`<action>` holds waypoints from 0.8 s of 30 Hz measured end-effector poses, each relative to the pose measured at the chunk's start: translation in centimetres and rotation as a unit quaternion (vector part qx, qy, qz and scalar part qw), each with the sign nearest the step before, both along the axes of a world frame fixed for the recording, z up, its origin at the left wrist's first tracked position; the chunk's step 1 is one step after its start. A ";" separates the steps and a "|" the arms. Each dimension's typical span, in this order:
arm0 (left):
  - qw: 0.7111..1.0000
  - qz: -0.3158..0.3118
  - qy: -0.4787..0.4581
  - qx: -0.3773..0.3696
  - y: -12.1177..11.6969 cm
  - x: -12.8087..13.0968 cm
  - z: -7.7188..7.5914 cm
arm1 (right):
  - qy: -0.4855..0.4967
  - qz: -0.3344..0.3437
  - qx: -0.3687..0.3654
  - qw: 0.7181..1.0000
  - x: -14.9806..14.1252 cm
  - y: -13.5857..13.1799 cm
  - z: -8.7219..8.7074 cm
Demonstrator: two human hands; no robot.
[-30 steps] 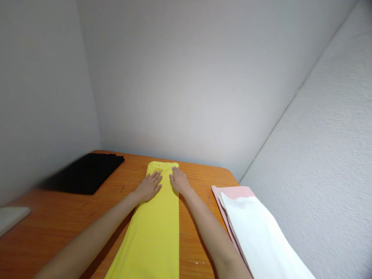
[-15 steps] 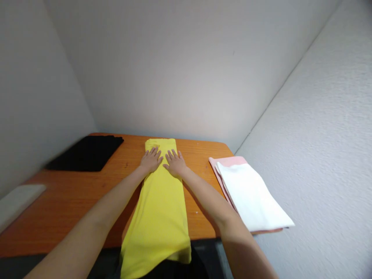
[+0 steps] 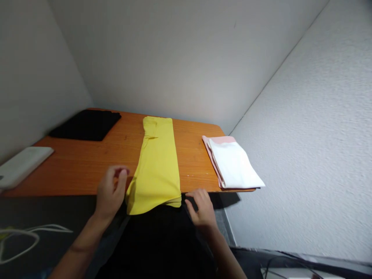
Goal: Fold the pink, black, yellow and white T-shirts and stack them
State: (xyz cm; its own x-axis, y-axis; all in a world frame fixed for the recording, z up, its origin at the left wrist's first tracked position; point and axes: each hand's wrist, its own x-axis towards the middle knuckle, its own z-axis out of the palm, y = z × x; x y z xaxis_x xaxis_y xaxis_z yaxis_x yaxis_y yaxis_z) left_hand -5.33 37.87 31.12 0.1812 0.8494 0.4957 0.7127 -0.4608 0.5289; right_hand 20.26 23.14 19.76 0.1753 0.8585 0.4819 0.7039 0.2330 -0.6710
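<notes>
A long folded yellow garment (image 3: 158, 162) lies on the wooden table (image 3: 87, 162), its near end hanging over the front edge. Near its far end, a thin cord or crease crosses the cloth. Just left of the hanging end is my left hand (image 3: 110, 192), fingers curved, thumb apart from them, nothing held; it is a little blurred. My right hand (image 3: 201, 207) is at the table's front edge, right of the garment's near corner. Its fingers are bent and separated, with a small gap to the cloth.
At the back left lies a folded black cloth (image 3: 87, 124). A white box-like object (image 3: 26, 164) rests on the left side of the table. On the right, a folded white cloth (image 3: 234, 164) lies over a pink one (image 3: 222, 139). White cables (image 3: 31, 232) are at lower left; walls stand close.
Both hands have left the far part of the yellow garment and come back to either side of its near end. The view has tilted downward, revealing more below the table edge.
</notes>
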 end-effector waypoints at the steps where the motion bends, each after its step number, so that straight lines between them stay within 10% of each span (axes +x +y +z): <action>1: 0.999 0.023 -0.012 -0.026 -2.5 -1.5 -0.9 | -0.018 0.007 -0.006 1.000 -0.2 -0.3 -0.4; 4: 0.992 0.046 0.014 -0.117 -7.0 -4.7 -4.2 | -0.065 0.014 -0.035 0.997 -1.1 -0.1 -0.7; 9: 0.978 0.034 -0.029 -0.206 -7.0 -5.4 -7.7 | -0.126 0.005 -0.024 0.992 -2.2 1.1 -0.1; 18: 0.915 -0.003 -0.200 -0.350 -6.7 -2.7 -7.2 | -0.073 0.048 0.082 0.993 -3.3 -0.3 -1.2; 24: 0.948 0.008 -0.173 -0.265 -6.6 -3.0 -6.9 | -0.146 -0.033 0.039 0.988 -3.3 0.2 -1.3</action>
